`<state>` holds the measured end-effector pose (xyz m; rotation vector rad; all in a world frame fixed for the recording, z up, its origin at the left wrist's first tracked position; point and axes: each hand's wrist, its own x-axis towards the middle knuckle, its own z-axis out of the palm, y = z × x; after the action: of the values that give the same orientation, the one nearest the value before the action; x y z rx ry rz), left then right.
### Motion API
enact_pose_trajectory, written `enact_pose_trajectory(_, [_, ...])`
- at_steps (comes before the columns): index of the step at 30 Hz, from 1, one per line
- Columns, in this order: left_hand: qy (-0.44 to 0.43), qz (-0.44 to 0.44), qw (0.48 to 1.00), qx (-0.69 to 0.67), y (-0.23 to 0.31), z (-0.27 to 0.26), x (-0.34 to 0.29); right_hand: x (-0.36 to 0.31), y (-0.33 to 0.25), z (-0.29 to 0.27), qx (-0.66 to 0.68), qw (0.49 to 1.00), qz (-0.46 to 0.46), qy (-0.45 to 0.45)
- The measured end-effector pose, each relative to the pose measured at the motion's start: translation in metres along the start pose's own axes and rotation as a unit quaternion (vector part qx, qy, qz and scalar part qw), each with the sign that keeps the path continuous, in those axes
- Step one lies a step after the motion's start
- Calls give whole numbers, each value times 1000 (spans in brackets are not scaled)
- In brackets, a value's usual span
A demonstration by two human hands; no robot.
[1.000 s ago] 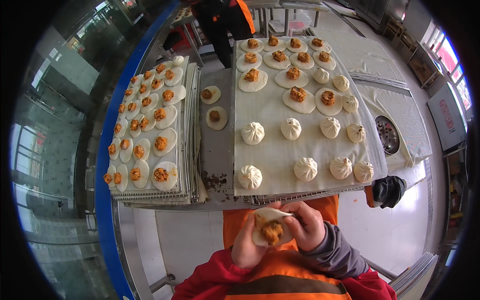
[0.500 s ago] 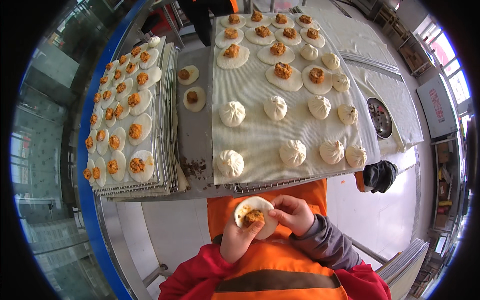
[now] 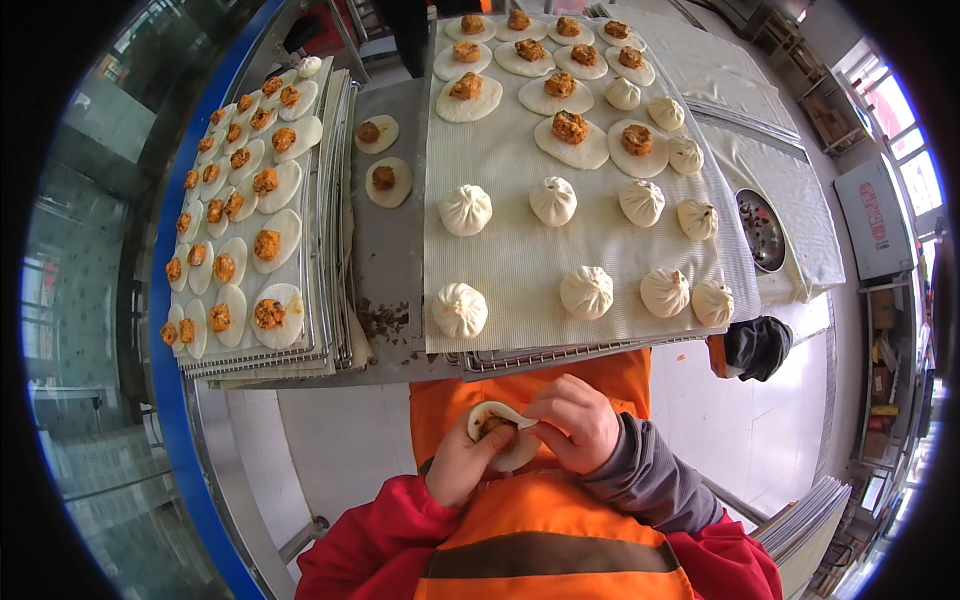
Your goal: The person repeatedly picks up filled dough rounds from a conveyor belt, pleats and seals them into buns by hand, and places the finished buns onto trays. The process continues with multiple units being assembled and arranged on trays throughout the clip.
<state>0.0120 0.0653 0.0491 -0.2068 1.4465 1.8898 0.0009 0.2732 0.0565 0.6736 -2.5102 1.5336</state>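
A round dough wrapper with orange-brown filling (image 3: 516, 455) is held up in front of my orange apron. My left hand (image 3: 463, 462) cups it from the left, its thumb lying over the filling. The fingers of my right hand (image 3: 577, 424) pinch the wrapper's right edge and lift it in a small fold. Past my hands, on a cloth-lined tray (image 3: 480, 140), stand several pleated buns (image 3: 586, 292). Flat wrappers topped with filling (image 3: 570, 138) lie on the far part of the same tray.
To the left, a stack of racks (image 3: 325, 230) carries many filled wrappers. Two more filled wrappers (image 3: 388, 182) rest on the grey table between the stacks, near dark crumbs (image 3: 385, 320). A round metal bowl (image 3: 760, 230) is at the right, with a black cloth item (image 3: 757, 348) below it.
My right hand has drawn the wrapper's edge up and inward, so less of the filling shows. The left hand still supports the wrapper and has shifted slightly left.
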Motion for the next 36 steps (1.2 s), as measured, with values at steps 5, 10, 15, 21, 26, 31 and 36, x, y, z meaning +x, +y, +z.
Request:
enact_pose_trajectory(5, [-58,53,988,134,-1,-9,8,2,-2,4,66,994,50,-74])
enact_pose_trajectory(10, [-108,-40,984,138,7,-21,10,4,-3,8,162,981,75,-74])
enact_pose_trajectory(15, [-152,-32,962,226,15,-25,15,3,-3,13,-59,985,-104,-126])
enact_pose_trajectory(21, [-125,0,982,144,12,-29,16,-2,3,19,-5,996,25,-87])
enact_pose_trajectory(26, [-73,-15,996,43,1,-19,8,-2,6,15,49,995,14,-81])
enact_pose_trajectory(31, [-95,43,972,211,2,-21,9,2,5,16,-77,988,-50,-126])
enact_pose_trajectory(36, [-141,-19,973,184,2,-28,14,2,10,21,-24,995,-14,-100])
